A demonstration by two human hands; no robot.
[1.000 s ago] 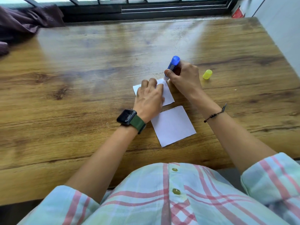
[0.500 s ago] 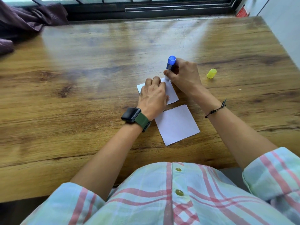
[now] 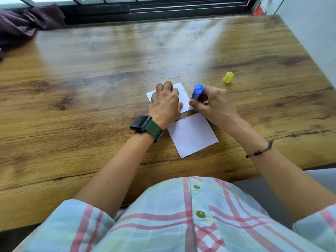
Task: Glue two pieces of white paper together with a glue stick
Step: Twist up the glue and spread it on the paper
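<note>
Pressing flat on the far sheet of white paper (image 3: 183,97), the left hand (image 3: 164,104) lay knuckles-up with its fingers loosely bent over the sheet's left half, pinning it to the wooden table (image 3: 91,79); it held nothing. Just to its right, nearly touching it, the right hand (image 3: 216,106) was wrapped round the blue glue stick (image 3: 197,91), thumb and fingers clamped on the barrel. The stick stood nearly upright, leaning a little away from the person, its lower end down at the right edge of that far sheet; the tip itself was hidden by the thumb, so contact could not be confirmed. The coming stroke seemed to turn on this: the stick sat at the right border, the bare paper ran leftward toward the holding hand, so the right hand was the one placed to sweep. Below both hands, nearer the body and apart from the far sheet by a thin strip of bare wood, lay the near sheet of white paper (image 3: 192,135), untouched. Further right, well apart, the yellow cap (image 3: 228,77) lay on its side. Counted: two sheets, one glue stick, one cap.
</note>
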